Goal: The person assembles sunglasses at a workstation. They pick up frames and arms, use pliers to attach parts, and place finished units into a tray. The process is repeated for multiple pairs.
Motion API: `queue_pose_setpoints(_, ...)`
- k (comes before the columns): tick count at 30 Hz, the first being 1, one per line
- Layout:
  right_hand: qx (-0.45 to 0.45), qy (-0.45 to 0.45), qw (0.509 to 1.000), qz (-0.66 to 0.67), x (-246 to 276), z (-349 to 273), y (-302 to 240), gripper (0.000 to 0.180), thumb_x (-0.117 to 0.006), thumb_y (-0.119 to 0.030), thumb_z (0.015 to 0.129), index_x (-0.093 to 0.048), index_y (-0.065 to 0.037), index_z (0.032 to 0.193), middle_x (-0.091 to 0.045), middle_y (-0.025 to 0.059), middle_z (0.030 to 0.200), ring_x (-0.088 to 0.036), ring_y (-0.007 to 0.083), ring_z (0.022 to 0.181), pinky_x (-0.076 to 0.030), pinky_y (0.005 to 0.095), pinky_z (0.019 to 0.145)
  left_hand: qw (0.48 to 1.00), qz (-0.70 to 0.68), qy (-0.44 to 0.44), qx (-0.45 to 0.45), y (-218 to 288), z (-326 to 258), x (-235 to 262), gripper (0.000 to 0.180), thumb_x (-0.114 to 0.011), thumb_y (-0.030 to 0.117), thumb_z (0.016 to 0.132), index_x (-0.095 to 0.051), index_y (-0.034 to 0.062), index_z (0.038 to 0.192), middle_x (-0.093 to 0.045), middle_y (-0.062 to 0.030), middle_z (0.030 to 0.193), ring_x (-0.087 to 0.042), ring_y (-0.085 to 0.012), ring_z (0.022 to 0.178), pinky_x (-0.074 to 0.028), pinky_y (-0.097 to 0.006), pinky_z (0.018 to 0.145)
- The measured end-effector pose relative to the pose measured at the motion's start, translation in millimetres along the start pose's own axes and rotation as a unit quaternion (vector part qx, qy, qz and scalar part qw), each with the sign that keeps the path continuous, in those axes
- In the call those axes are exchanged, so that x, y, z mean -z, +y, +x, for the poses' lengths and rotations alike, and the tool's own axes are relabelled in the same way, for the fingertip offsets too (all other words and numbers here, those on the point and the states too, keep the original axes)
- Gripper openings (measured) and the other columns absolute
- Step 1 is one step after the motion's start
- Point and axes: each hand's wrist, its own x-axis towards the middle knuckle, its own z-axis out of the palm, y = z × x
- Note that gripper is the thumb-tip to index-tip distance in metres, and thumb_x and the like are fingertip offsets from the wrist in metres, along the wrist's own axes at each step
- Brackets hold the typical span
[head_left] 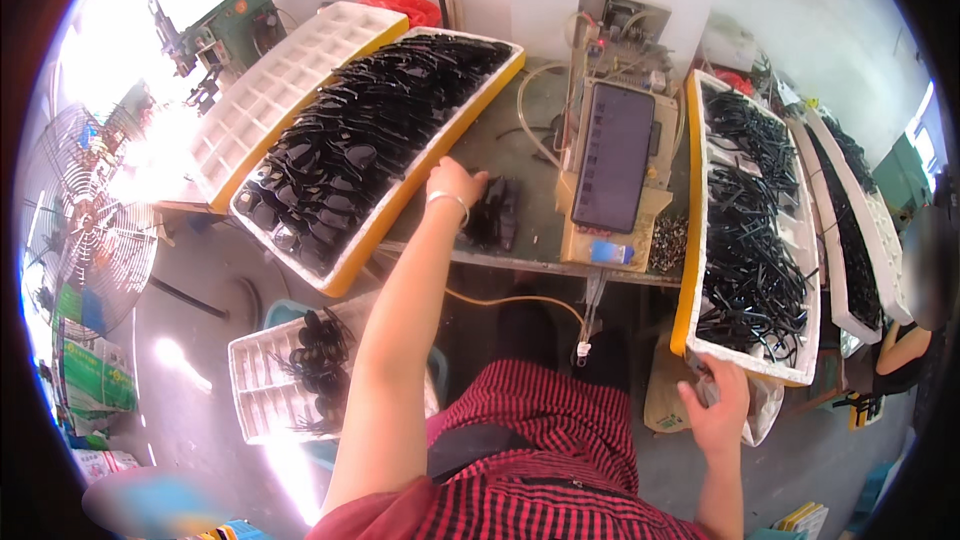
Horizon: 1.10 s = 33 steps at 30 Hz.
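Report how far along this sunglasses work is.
Done: a few black frames stacked in the low tray by the floor. In hand: the left hand rests on a small pile of frames; the right hand holds the tray of temple arms. Left: the full tray of frames.

My bare left arm stretches forward and up, fully extended, the left hand (455,183) palm down with fingers curled and a thin silver bracelet at the wrist. My right forearm rises from the lower edge, the right hand (718,405) raised, fingers bent in a loose grasp
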Motion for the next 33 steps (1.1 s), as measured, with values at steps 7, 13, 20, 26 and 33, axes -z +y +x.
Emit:
queue_pose_setpoints(7, -0.074, 0.027, 0.994, 0.071, -20, -44, 25, 0.043, -0.079, -0.009, 0.067, -0.063, -0.002, 0.107, -0.061, 0.0098, 0.090, -0.058, 0.0253, 0.081, -0.046, 0.0368, 0.077, 0.977, 0.212, 0.003, 0.001, 43, -57, -2, 0.110, -0.069, 0.073, 0.070, -0.032, 0.0037, 0.147, -0.058, -0.0190, 0.129, -0.054, -0.0333, 0.121, -0.041, -0.052, 0.099)
queue_pose_setpoints(13, -0.071, 0.006, 0.988, 0.136, -27, -37, 16, 0.042, -0.079, -0.011, 0.068, -0.063, -0.001, 0.106, -0.059, 0.0089, 0.085, -0.056, 0.0239, 0.077, -0.046, 0.0358, 0.073, 0.966, 0.251, -0.061, 0.027, 45, -33, -21, 0.087, -0.069, 0.050, 0.081, -0.032, 0.0092, 0.148, -0.059, -0.0138, 0.131, -0.053, -0.0330, 0.124, -0.044, -0.056, 0.095)
queue_pose_setpoints(20, -0.101, 0.016, 0.979, 0.176, -32, -32, 18, 0.044, -0.079, -0.011, 0.068, -0.062, 0.001, 0.107, -0.061, 0.0094, 0.090, -0.057, 0.0228, 0.079, -0.047, 0.0332, 0.072, 0.941, 0.338, -0.005, -0.008, 62, -36, -25, 0.060, -0.061, 0.025, 0.089, -0.040, 0.0092, 0.143, -0.065, -0.0128, 0.123, -0.061, -0.0315, 0.114, -0.049, -0.051, 0.088)
queue_pose_setpoints(26, -0.161, 0.037, 0.971, 0.174, -21, -18, 18, 0.046, -0.078, -0.003, 0.069, -0.061, 0.002, 0.112, -0.063, 0.0095, 0.097, -0.063, 0.0195, 0.087, -0.050, 0.0318, 0.080, 0.943, 0.295, -0.009, -0.152, 36, -18, 8, 0.027, -0.059, 0.016, 0.087, -0.062, 0.0076, 0.113, -0.072, -0.0120, 0.101, -0.069, -0.0288, 0.097, -0.053, -0.042, 0.082)
queue_pose_setpoints(33, -0.253, 0.143, 0.954, 0.068, 31, 7, 28, 0.048, -0.070, 0.005, 0.075, -0.059, 0.001, 0.121, -0.060, 0.0088, 0.110, -0.058, 0.0181, 0.098, -0.046, 0.0300, 0.087, 0.852, 0.339, 0.129, -0.378, 48, 65, 151, 0.021, -0.065, 0.007, 0.075, -0.062, 0.0087, 0.096, -0.069, -0.0118, 0.089, -0.068, -0.0289, 0.089, -0.054, -0.039, 0.076)
